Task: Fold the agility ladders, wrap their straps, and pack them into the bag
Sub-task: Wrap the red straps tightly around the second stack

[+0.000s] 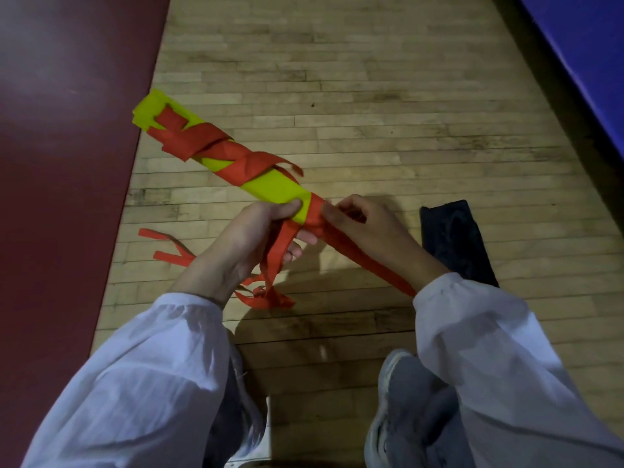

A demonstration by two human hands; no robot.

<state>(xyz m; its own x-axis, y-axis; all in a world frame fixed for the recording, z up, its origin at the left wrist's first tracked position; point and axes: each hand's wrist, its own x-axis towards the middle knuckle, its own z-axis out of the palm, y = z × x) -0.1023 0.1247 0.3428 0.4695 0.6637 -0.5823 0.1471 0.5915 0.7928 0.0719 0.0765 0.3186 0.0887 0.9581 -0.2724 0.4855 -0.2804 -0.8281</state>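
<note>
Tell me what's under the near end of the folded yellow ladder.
The left hand cups the ladder from below; red straps dangle past its fingers toward the wooden floor. The right hand hides the tip.

The floor point(371, 96) is wooden strip boarding, worn and scuffed, with a dull sheen. On the left a dark red surface point(50, 163) looks smooth and faintly glossy; far right, a blue surface point(591, 62) is smooth too. The yellow rungs point(273, 190) look like flat, smooth plastic, the red straps point(236, 157) like matt woven cloth, creased. The black bag point(456, 241) is matt fabric. The sleeves point(135, 383) are thin, crinkled white cloth.
</note>
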